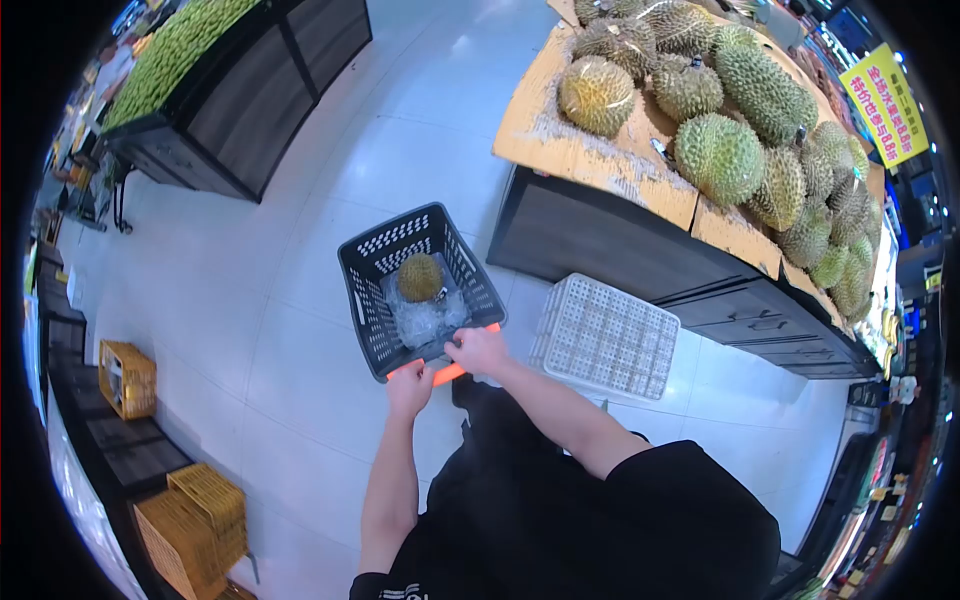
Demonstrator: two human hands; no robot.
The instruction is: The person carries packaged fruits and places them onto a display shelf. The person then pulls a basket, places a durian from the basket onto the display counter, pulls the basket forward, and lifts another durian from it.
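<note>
A dark grey shopping basket (362, 310) with slotted walls is right in front of my body. Its orange handle (450, 374) lies along the near rim. My left hand (410, 388) is closed around the handle's left part, and my right hand (477, 350) grips it farther right. Inside the basket sits one durian (419, 277), with crumpled clear plastic (424, 322) beside it on the near side. The undersides of my fingers are hidden.
At upper right, a stand (600, 225) topped with cardboard (540, 110) carries many durians (718, 158). A white plastic crate (610, 335) is on the floor right of the basket. Green fruit fills another stand (245, 100) at upper left. Wicker baskets (205, 520) stand at lower left.
</note>
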